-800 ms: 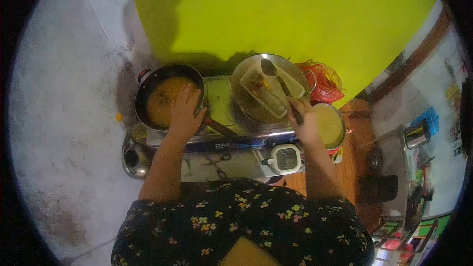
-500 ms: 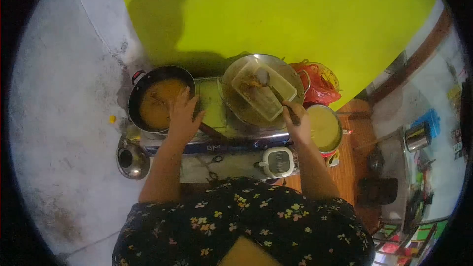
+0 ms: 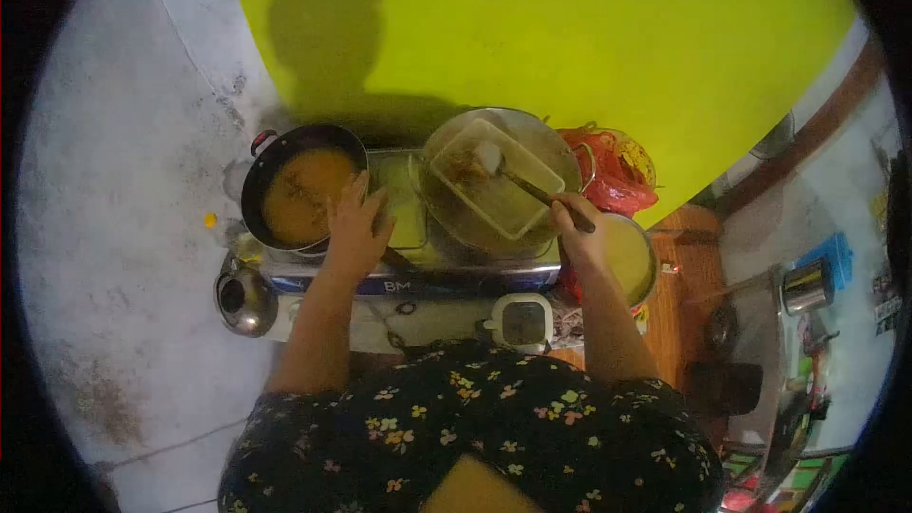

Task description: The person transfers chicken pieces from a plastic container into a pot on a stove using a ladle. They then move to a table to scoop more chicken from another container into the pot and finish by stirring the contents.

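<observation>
My right hand [image 3: 582, 231] grips the dark handle of a ladle [image 3: 527, 188]. Its rounded pale head rests over a translucent rectangular container [image 3: 537, 171] with brown bits clinging near one end. This container sits within a wide metal pan [image 3: 446, 228] on the stove. At the left, my left hand [image 3: 358, 231] reaches over the right rim of a dark frying pan [image 3: 256, 180], fingers spread and holding nothing. Orange-brown liquid [image 3: 309, 195] with darker bits fills that pan. The pan's dark handle [image 3: 407, 258] passes to the right of my left wrist.
A stove [image 3: 475, 275] carries both pans. Right of it stand a pot [image 3: 635, 266] of yellowish content and a red plastic bag [image 3: 617, 180]. A round metal vessel [image 3: 249, 296] and a white-rimmed square container [image 3: 522, 321] sit in front. A yellow-green wall [image 3: 570, 28] rises behind.
The view has shifted slightly. The ladle head has moved a little left over the container, and its handle lies more level in my right hand. My left hand stays by the frying pan.
</observation>
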{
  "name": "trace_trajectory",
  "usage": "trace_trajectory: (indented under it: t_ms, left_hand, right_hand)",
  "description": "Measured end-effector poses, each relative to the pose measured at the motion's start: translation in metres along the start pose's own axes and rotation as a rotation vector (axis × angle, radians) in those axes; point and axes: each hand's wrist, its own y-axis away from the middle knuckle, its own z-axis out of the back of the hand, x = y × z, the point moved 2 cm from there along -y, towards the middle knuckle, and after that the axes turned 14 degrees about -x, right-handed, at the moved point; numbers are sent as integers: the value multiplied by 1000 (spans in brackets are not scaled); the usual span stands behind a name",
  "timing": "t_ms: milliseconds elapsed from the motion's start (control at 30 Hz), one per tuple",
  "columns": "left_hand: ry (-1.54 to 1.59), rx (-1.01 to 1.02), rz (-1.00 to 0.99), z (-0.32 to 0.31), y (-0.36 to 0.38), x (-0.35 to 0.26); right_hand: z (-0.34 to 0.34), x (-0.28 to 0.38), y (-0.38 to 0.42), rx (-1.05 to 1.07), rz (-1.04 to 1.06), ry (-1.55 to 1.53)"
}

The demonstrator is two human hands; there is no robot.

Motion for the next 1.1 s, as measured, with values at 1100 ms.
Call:
trace_trajectory:
  t_ms: [1100]
  left_hand:
    - [29, 67, -17, -8, -2, -2]
  right_hand:
    - [6, -26, -20, -139, -453, -345]
